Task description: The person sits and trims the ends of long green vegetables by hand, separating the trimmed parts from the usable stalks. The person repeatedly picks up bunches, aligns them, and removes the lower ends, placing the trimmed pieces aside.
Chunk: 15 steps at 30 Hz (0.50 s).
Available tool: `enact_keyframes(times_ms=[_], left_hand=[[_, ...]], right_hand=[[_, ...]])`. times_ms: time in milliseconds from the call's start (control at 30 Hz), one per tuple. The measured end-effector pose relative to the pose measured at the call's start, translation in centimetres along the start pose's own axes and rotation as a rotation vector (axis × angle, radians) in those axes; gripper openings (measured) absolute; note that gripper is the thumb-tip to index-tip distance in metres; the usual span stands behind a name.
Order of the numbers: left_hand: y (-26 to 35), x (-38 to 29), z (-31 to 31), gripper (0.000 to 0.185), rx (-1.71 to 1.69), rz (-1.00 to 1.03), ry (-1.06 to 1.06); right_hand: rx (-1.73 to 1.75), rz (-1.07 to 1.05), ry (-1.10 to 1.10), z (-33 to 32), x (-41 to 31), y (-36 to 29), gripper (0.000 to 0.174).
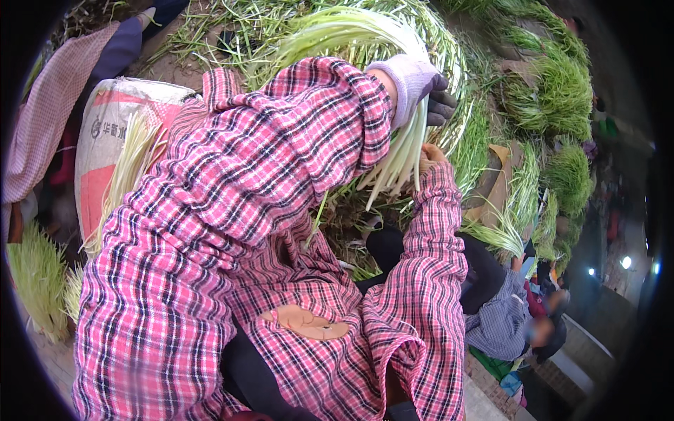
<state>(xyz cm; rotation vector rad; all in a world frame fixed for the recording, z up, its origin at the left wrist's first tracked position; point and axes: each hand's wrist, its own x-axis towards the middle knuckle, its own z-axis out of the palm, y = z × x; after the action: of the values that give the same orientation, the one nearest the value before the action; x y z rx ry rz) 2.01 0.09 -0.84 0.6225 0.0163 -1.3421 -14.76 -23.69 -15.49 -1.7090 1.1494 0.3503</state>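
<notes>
My left hand, in a pale knitted glove with dark finger coating, closes around a bundle of long leafy stalks with pale stems. The green leaves arch away to the upper left, while the pale stem ends fan downward below the glove. My right hand, bare, is close to the right side of these stem ends; its fingers are bent and partly hidden by the plaid sleeve, so what it holds cannot be told. A heap of similar stalks lies behind both hands.
A white and red woven sack with pale stalks against it is at the left. Upright green bunches stand at lower left. More piles of greens line the right. Other people sit nearby, one in a checked sleeve, another at far left.
</notes>
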Motion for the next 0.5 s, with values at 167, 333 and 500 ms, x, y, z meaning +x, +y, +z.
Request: enact_keyframes(times_ms=[167,333,500], left_hand=[[-1.1,0.0,0.4,0.014,0.041,0.032,0.101],[-0.2,-1.1,0.9,0.015,0.052,0.073,0.130],[2.6,-1.3,0.2,0.015,-0.086,0.255,0.194]], right_hand=[[-0.125,-0.312,0.346,2.1,-5.5,-0.8,0.042],[0.840,0.222,0.366,5.0,-7.2,-6.3,0.055],[-0.009,-0.561,-0.066,5.8,-19.3,-9.0,0.033]])
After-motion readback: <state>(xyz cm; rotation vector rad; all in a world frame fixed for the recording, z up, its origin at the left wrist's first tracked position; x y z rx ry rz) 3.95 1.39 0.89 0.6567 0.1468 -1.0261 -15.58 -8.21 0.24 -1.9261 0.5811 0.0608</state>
